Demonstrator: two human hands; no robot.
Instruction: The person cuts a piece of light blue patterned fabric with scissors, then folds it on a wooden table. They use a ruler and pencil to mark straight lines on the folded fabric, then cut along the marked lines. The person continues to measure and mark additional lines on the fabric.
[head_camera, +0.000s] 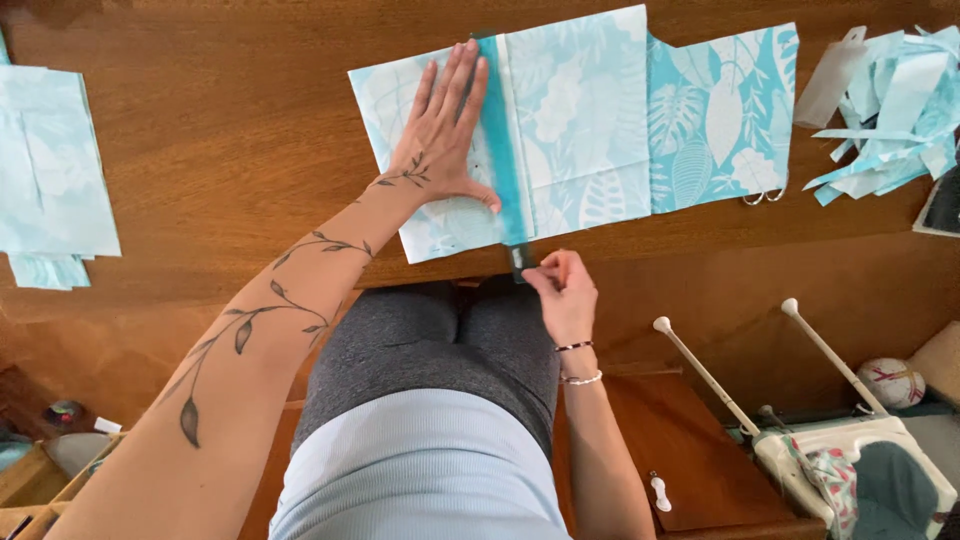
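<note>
The left hand (445, 135) lies flat, fingers spread, pinning a teal ruler (503, 140) on the leaf-print fabric (580, 120) — so neither slips — while the right hand (562, 290) pinches a small cutter (519, 262) at the worktop (200, 150) edge.

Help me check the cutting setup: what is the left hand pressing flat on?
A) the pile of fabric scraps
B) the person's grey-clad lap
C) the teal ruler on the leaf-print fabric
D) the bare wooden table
C: the left hand lies spread on the pale blue leaf-print fabric, fingers and thumb against the translucent teal ruler.
</note>
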